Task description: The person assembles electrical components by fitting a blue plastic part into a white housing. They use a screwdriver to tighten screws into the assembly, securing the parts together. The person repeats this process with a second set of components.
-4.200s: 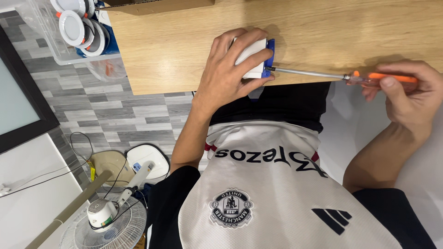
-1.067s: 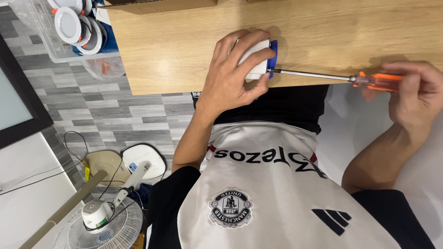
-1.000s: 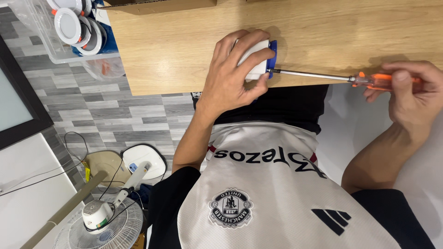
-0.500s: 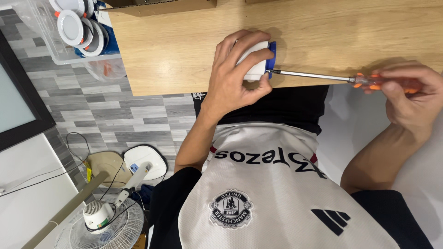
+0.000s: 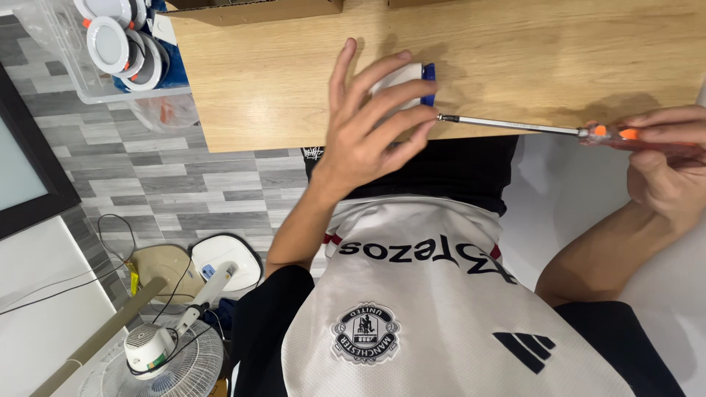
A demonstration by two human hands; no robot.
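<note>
My left hand (image 5: 368,125) grips a small white block with a blue end (image 5: 409,82), pressing it against the near edge of the wooden table (image 5: 279,88). My right hand (image 5: 665,165) is closed around the orange handle of a long screwdriver (image 5: 515,126). Its metal shaft lies level along the table edge, and its tip meets the block's blue end by my left fingertips.
A clear plastic bin (image 5: 110,51) of round white lamp fittings with orange clips stands at the table's left end. Cardboard boxes (image 5: 257,9) sit at the table's far edge. On the grey tiled floor below are a white fan (image 5: 158,360), cables and a dark framed panel (image 5: 29,169).
The view has shifted a little. Both hands keep their hold, and the right hand has turned slightly on the screwdriver handle.
</note>
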